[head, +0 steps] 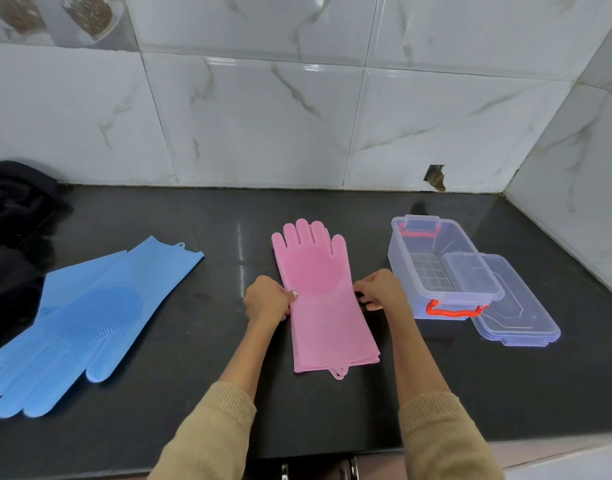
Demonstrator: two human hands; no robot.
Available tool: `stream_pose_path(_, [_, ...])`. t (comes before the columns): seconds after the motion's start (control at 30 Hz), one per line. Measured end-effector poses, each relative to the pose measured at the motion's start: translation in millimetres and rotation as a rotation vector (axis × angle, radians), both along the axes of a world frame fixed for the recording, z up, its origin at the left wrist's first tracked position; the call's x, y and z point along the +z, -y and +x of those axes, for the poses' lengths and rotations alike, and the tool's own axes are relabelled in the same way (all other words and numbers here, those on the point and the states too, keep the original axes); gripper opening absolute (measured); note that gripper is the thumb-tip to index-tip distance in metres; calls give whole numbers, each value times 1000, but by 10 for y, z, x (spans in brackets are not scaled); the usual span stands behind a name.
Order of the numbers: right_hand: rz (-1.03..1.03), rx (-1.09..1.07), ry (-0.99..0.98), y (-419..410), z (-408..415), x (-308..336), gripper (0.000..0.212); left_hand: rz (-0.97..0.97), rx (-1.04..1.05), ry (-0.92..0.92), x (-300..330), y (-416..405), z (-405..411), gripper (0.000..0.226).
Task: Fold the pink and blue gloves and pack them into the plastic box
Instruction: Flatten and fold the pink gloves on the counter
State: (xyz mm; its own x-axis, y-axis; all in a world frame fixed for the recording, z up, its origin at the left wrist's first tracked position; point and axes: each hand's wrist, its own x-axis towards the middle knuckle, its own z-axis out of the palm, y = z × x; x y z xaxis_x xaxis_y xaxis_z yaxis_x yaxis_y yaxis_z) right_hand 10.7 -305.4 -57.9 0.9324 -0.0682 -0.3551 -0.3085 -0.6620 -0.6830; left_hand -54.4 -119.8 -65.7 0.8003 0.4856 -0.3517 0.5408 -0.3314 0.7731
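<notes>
The pink gloves [323, 299] lie flat in the middle of the black desk [207, 403], stacked one on the other, their finger ends pointing toward the tiled wall [263, 116] and the cuffs toward the person. The left hand [268, 301] grips the left edge about halfway down, the thumb lying on top of the pink rubber and the fingers [280, 313] curled at the edge. The right hand [379, 289] pinches the opposite edge at the same level, its fingers bent tight onto the rim. Both forearms come out of tan knitted sleeves [439, 441].

To the left, well apart, the blue gloves [86, 320] lie untouched, also stacked, set on a slant with their finger ends toward the near left corner and the cuffs pointing up and right.

To the right of the pink pair, near the right hand, stands the clear plastic box [436, 261] with red handles, open on top. Its clear lid [516, 306] leans against the box's right side, one edge propped on the rim, the rest resting on the desk.

A heap of black cloth [13, 216] sits at the far left edge.
</notes>
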Motion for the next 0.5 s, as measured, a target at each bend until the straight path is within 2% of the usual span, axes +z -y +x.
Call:
stream_pose_path(0.27, [46,49,-115,-13,14,83,26,250,4,-43,28,111,34,30])
stream_pose_path(0.5, [-49,124,-145,-57,25,108,26,224,-114,-132,-36,35,63,34])
